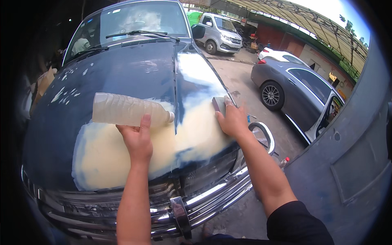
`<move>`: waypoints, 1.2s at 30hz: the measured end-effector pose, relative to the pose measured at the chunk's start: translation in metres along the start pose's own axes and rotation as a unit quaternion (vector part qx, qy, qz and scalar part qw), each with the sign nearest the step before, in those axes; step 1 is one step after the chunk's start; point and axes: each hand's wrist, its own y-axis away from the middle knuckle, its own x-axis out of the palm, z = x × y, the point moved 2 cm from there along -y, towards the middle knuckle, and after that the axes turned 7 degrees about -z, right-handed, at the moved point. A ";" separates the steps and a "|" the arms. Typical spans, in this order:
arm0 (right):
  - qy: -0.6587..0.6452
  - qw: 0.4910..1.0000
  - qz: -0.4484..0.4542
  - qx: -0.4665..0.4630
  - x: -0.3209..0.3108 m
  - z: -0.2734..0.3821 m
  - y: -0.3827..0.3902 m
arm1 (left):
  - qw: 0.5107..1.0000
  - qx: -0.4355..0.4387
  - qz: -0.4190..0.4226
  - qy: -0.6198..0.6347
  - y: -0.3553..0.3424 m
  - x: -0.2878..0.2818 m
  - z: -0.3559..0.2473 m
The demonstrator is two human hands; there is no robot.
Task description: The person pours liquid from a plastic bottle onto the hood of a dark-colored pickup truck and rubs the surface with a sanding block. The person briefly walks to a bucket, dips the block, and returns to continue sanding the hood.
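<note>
A cloudy plastic bottle (124,109) lies sideways in my left hand (136,141), its neck pointing right over the car's hood. My thumb presses its near side, and the other fingers are hidden beneath it. My right hand (233,118) is closed on a grey sanding block (219,105), held against the hood's right edge. Under both hands, cream-coloured filler (198,126) covers the front of the dark blue hood (134,77). A seam runs between the hood and the right fender. Whether water leaves the bottle I cannot tell.
Below the hood stand the chrome grille and bumper (220,196), with a round headlight ring (263,136) at right. A grey panel (347,163) rises close on my right. Beyond are a grey car (298,87) with its door open and a silver van (220,32).
</note>
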 end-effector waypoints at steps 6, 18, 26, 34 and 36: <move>-0.091 0.967 -0.122 -0.204 0.012 0.034 0.121 | 1.000 0.012 0.006 -0.023 0.002 -0.021 0.002; -0.068 0.975 -0.090 -0.194 0.010 0.051 0.121 | 0.999 0.015 -0.002 -0.030 0.000 -0.022 0.003; 0.009 1.000 -0.019 -0.019 -0.001 0.025 -0.021 | 1.000 0.002 0.007 0.009 0.005 0.004 0.004; -0.068 0.972 -0.091 -0.205 0.001 0.084 0.114 | 1.000 0.009 -0.001 0.018 0.002 -0.017 0.003; -0.024 0.988 -0.055 -0.141 0.009 0.084 0.067 | 1.000 -0.004 -0.004 0.015 0.001 -0.018 0.000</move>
